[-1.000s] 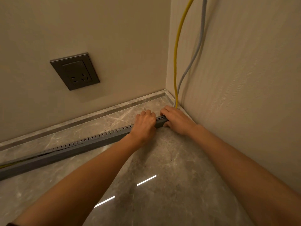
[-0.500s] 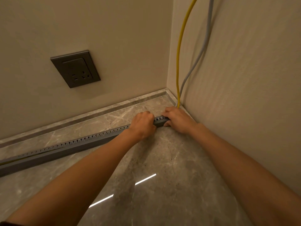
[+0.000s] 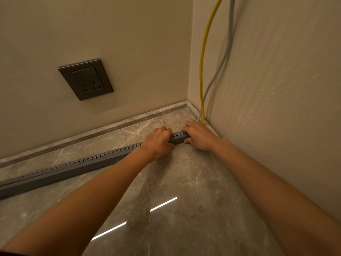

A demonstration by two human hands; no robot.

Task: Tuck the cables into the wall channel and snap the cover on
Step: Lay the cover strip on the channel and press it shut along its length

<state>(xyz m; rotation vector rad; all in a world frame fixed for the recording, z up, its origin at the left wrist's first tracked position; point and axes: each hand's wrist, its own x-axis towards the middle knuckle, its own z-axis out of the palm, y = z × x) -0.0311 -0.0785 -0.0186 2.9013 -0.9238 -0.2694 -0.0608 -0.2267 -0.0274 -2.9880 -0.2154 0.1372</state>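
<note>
Your left hand (image 3: 158, 143) and right hand (image 3: 199, 135) grip the grey channel (image 3: 83, 166), fingers curled over its end. It lies on the floor (image 3: 184, 182), running toward 8 o'clock. The yellow cable (image 3: 203, 71) and grey cable (image 3: 224, 58) descend at 12 o'clock.

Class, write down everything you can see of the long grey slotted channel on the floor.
The channel is a long grey strip, plastic by its look, with a row of slots along its upper edge. It lies on the marble floor, running from the view's left edge towards the corner. The left hand and right hand grip it near its right end.
</note>
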